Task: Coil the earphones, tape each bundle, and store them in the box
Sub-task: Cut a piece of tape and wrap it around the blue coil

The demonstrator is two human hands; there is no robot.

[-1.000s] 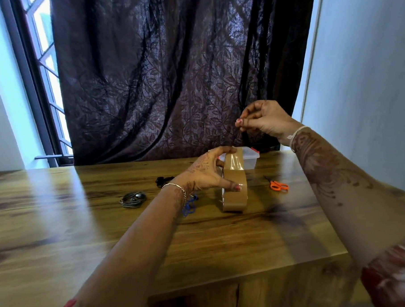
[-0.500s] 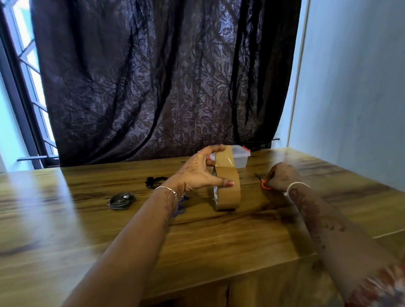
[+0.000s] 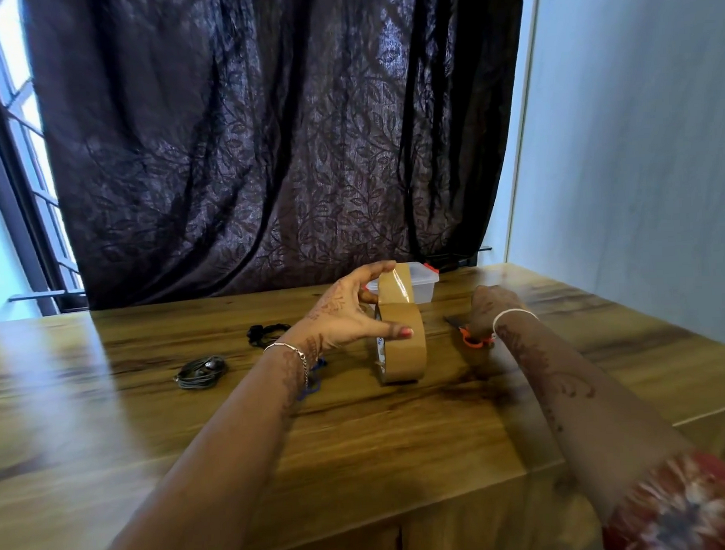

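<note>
The left hand (image 3: 346,317) held the tape roll (image 3: 401,343) upright on its edge on the worktop (image 3: 359,433). Its grip was closed round the roll, thumb on the near face and fingers over the top, where a loose strip stood up, I judge ready for cutting. The right hand (image 3: 491,306) lay on the scissors (image 3: 471,340) just beside, its grip seemingly closed on the handles. The grey earphones (image 3: 201,371) and black earphones (image 3: 265,333) waited at the left. The box (image 3: 423,284) stood behind the roll.
</note>
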